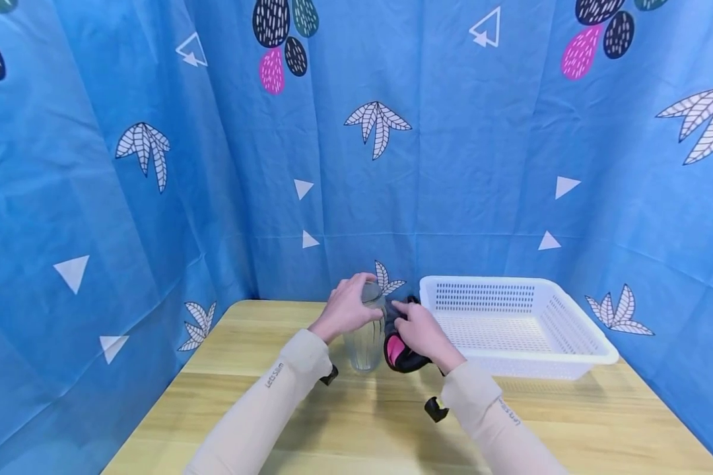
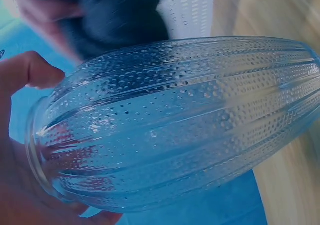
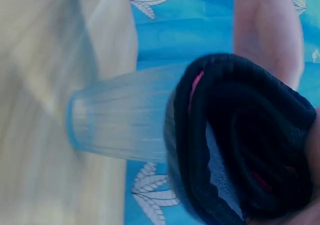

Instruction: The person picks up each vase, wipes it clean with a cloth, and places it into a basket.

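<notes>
A clear ribbed glass vase (image 1: pixel 364 346) with a dimpled surface stands nearly upright over the table, left of centre in the head view. My left hand (image 1: pixel 349 309) grips it around the top, thumb on the near side; the left wrist view has the vase (image 2: pixel 165 130) lying across it, rim by the palm. Close beside the glass, my right hand (image 1: pixel 418 330) holds a thick, rolled dark cloth (image 1: pixel 412 359) with a pink inner face. The right wrist view looks into the cloth's (image 3: pixel 190 150) layered folds, which overlap the vase's upper part.
A white perforated plastic basket (image 1: pixel 541 358) sits to the right of my right hand on the wooden table (image 1: pixel 249 369). Behind the table hangs a blue patterned curtain (image 1: pixel 368 204), which also runs along both sides. Black wrist straps show under both sleeves.
</notes>
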